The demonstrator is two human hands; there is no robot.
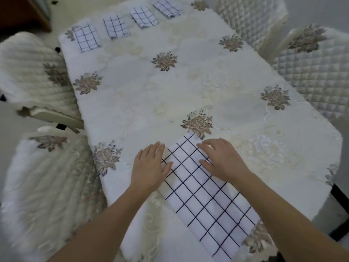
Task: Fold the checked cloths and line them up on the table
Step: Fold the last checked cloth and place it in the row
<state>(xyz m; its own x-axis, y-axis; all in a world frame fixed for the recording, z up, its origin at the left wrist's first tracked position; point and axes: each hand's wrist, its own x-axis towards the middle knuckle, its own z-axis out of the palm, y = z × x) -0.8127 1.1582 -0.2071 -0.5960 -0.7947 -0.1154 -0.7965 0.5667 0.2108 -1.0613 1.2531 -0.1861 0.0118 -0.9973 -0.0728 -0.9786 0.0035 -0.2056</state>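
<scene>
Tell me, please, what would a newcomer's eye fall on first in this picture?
First, the long checked cloth lying slantwise near the front edge of the white tablecloth, with the left hand and the right hand resting on its far end. Next, the row of four folded checked cloths along the far edge, and the embroidered flowers scattered over the tablecloth.

Cream tablecloth embroidered with grey-brown rose motifs. At left, a chair with a ribbed cover and, nearer, a chair with a lace cover. At right, two chairs with quilted covers: the far chair and the near chair. Dark wooden furniture stands at upper left.
</scene>
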